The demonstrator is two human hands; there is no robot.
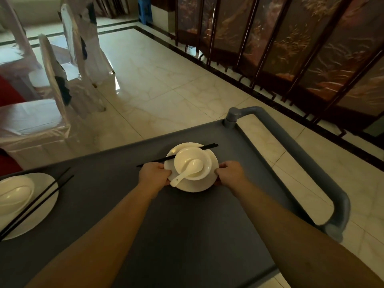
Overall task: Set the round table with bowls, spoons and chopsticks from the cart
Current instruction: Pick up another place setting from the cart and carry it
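A grey cart [128, 215] fills the lower part of the view, and everything is placed here relative to it. On its flat top, toward the far edge, a white plate [192, 185] is held from both sides: the left hand [154, 173] is closed on the plate's left rim and the right hand [230, 172] is closed on its right rim. A white bowl [192, 163] is carried on the plate, a white spoon [187, 171] is laid in the bowl with its handle over the near rim, and a pair of black chopsticks [176, 155] is rested across the far side of the plate, loose.

The step in hand is judged to be lifting this set off the cart. The plate is best kept level and raised slowly, since the chopsticks could roll off and the spoon could tip out.

At the cart's left edge a second plate [31, 217] with bowl, spoon and chopsticks is seen. Beyond the cart a pale tiled floor [166, 80] is spread. To the cart's left, chairs [68, 75] in white covers are drawn up; the round desk itself cannot be made out for certain. To the right a dark folding screen [291, 48] is stood.
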